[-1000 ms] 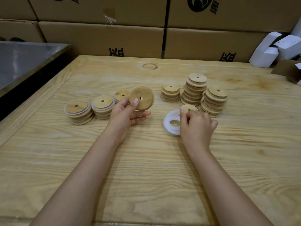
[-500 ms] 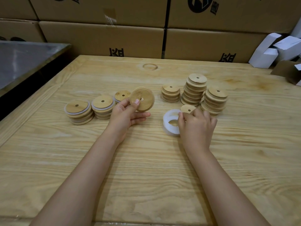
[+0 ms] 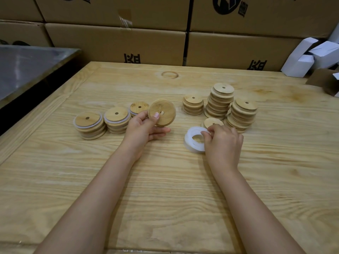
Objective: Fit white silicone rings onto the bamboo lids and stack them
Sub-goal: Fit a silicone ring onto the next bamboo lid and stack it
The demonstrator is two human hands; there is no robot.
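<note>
Stacked cardboard cartons (image 3: 117, 43) back a pale wooden worktable (image 3: 165, 180): left hand (image 3: 142, 128) grips one round bamboo lid (image 3: 162, 113) upright, while right hand (image 3: 222, 141) pinches the top of a small pile of white silicone rings (image 3: 192, 143) lying between the lid stacks.

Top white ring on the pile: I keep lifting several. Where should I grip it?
Pinch the top ring across its band on the right side, from above, at the right hand: it lies flat and thin, so a fingertip in the open centre likely peels it alone.

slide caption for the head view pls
Left hand holds a lid on edge while right hand pinches the rings on the table.
</note>
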